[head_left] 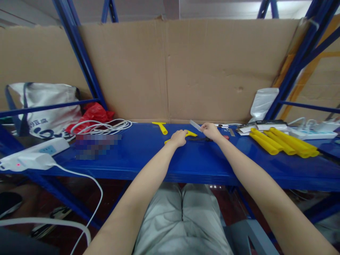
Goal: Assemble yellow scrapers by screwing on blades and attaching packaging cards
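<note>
Cardbd behind blue table. Bag far L, yellow tubes on R side. Mid-table: L hand clamped over yellow pc; R hand pinching pale strip by one end, near pc. Step prob. = steadying pc w/ L while R handles strip; next move likely needs firm L grip, careful R aim. Writing: "豆腐" on bag, bigger print below unclear; no brand legible.

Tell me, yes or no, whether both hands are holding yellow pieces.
No, only the left hand holds a yellow piece, while the right hand holds a pale, flat strip.
</note>
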`<state>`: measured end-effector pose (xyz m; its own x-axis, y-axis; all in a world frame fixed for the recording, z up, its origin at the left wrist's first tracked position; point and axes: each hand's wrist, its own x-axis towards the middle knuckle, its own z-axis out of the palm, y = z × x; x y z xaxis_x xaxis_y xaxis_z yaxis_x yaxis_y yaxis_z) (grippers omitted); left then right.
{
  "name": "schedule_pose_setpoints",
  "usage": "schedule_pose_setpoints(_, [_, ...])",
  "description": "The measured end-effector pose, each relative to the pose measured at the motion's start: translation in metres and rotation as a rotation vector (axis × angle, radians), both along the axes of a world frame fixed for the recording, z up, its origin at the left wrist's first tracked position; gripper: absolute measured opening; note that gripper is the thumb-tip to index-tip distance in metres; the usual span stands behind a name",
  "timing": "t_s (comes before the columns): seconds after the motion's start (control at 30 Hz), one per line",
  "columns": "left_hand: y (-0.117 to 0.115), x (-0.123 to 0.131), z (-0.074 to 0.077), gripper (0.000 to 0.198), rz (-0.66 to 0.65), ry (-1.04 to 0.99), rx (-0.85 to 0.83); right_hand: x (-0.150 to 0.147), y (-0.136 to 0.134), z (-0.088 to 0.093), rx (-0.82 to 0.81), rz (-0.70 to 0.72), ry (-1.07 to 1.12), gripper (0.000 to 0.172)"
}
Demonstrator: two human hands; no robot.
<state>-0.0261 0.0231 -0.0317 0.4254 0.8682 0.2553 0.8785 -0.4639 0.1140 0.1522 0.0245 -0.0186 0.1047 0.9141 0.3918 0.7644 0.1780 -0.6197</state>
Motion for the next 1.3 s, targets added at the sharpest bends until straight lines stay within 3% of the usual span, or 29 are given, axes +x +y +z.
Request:
schedule_pose_setpoints(0.5, [-0.002,0.003,0.004,0.028,0.008,-0.168,0.049,-0.008,-0.002,0.002,-0.007,0.039,0.029,0.016])
schedule_pose_setpoints(0.77, [-0.005,0.005,0.005,0.021,0.020,-0.198,0.047,-0.007,-0.003,0.002,-0.101,0.031,0.006,0.013])
schedule_pose_setpoints(1.0, [-0.007,0.004,0.008,0.023,0.037,-0.228,0.061,-0.013,-0.016,0.010,-0.251,0.036,0.183,0.014])
schedule_pose_setpoints(1.3, [-0.011,0.003,0.008,0.044,-0.055,-0.119,0.110,-0.014,-0.021,0.015,-0.289,0.045,0.317,0.015])
